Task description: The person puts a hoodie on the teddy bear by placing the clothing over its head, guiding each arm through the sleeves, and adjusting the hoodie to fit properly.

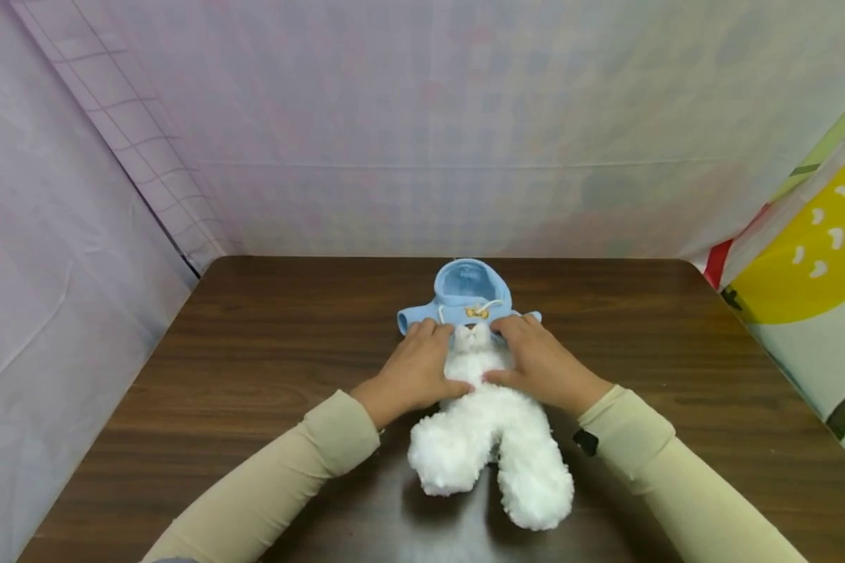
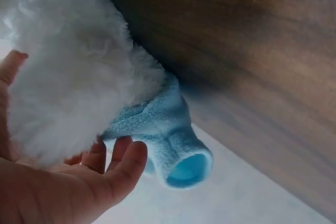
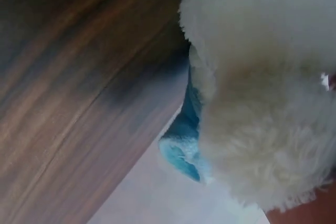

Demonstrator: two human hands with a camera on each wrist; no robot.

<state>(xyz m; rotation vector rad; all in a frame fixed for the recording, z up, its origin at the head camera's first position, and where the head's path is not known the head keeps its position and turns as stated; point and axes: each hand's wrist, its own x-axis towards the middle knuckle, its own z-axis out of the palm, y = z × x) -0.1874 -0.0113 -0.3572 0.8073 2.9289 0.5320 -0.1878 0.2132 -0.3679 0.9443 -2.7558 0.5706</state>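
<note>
A fluffy white plush toy (image 1: 496, 414) lies on the table, two long floppy parts toward the near edge and its small far end against a light blue hooded garment (image 1: 433, 311). My left hand (image 1: 414, 371) grips the toy's left side, thumb on top. In the left wrist view, this hand's (image 2: 79, 187) fingertips touch the garment's (image 2: 157, 121) hem beside the white fur (image 2: 68, 72). My right hand (image 1: 549, 367) grips the toy's other side. Fur (image 3: 262, 124) hides most of that hand (image 3: 310, 208) in the right wrist view; a blue sleeve (image 3: 181, 150) shows beyond.
The dark wooden table (image 1: 253, 336) extends around both forearms. Pale curtain-like cloth (image 1: 429, 141) hangs behind its far edge and at the left. At the right hangs a printed cloth with a yellow shape (image 1: 810, 250).
</note>
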